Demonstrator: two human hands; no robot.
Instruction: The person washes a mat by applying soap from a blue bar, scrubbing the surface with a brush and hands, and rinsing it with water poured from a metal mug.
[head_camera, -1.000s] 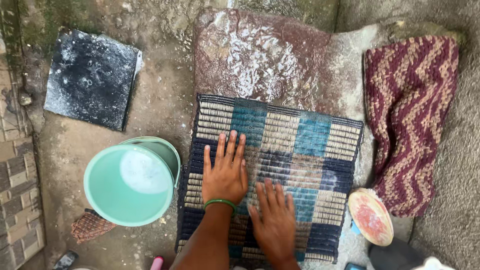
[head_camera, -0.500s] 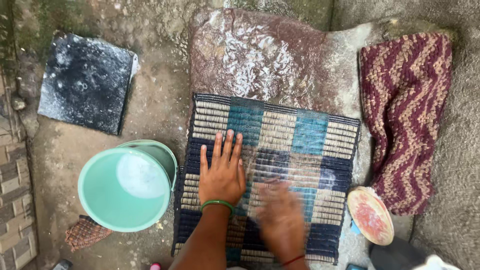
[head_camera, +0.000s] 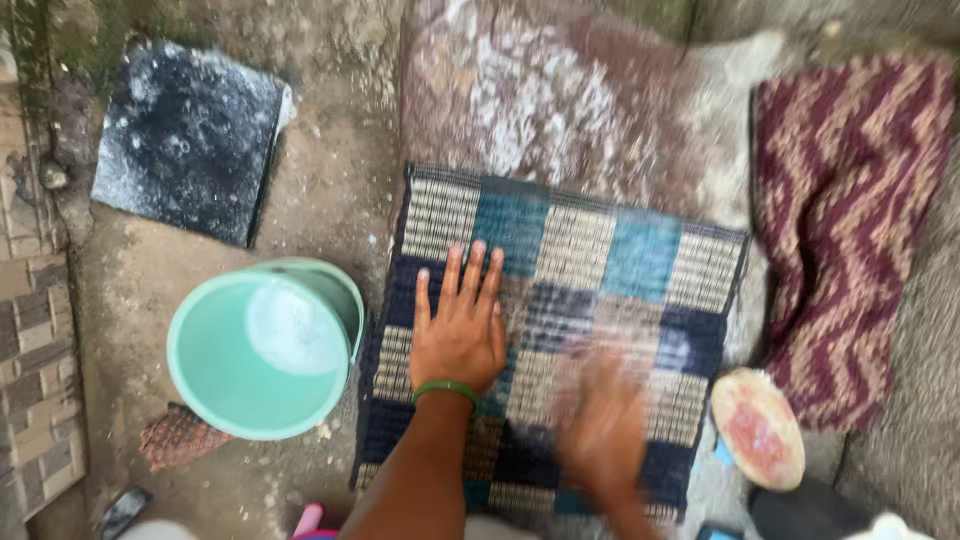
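Checked mat, woven in blue, navy and tan, was seen spread flat on wet stone, just right of a green bucket. It was pinned by the left hand, open with fingers spread, gripping nothing. The right hand, sharp a second before, was now smeared by motion and shifted away from the bucket across the mat; its grip could not be told, though scrubbing was judged to be under way.

I see a mint-green plastic bucket holding soapy water on the ground at left, with a dark square stone slab beyond it. At right lies a maroon-and-beige zigzag woven rug, a round pinkish disc just beside its near end.
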